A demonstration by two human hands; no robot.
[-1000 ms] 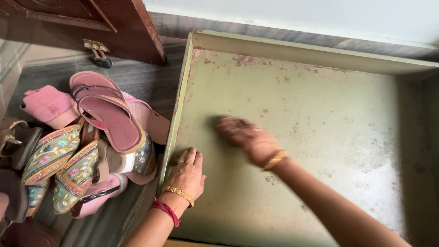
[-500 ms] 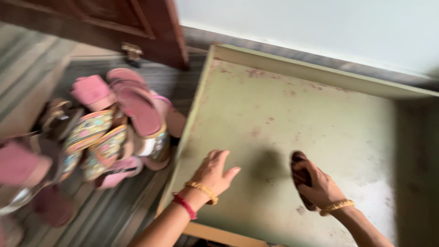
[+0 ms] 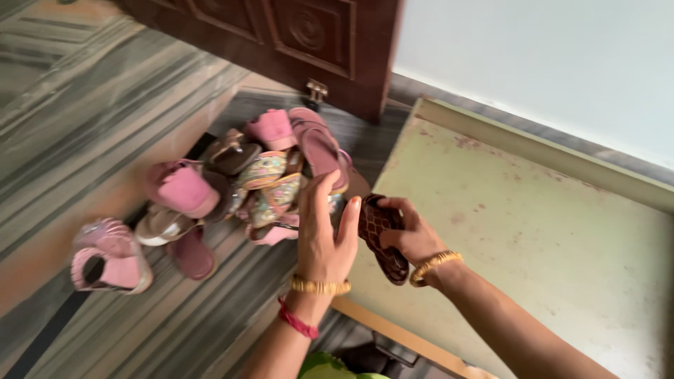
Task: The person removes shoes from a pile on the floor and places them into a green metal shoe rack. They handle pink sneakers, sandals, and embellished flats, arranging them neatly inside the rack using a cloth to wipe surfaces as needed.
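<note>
My right hand (image 3: 414, 235) grips a dark brown patterned sandal (image 3: 379, 235), holding it above the left edge of a pale green panel (image 3: 533, 231). My left hand (image 3: 324, 235) is raised beside it with fingers spread, the fingertips touching the sandal's side. Both wrists carry gold bangles, and the left wrist also has a red thread. Just left of my hands a pile of footwear (image 3: 260, 179) lies on the floor: pink sandals, multicoloured patterned sandals and a brown one.
A pink shoe (image 3: 109, 256) and a maroon one (image 3: 189, 254) lie apart from the pile on the striped grey floor (image 3: 105, 105). A dark wooden door (image 3: 309, 35) stands at the top, a white wall (image 3: 547, 56) to its right.
My right hand has lifted the brown sandal off the green panel and carried it left toward the pile. My left hand has come up off the panel's edge. The view has swung left.
</note>
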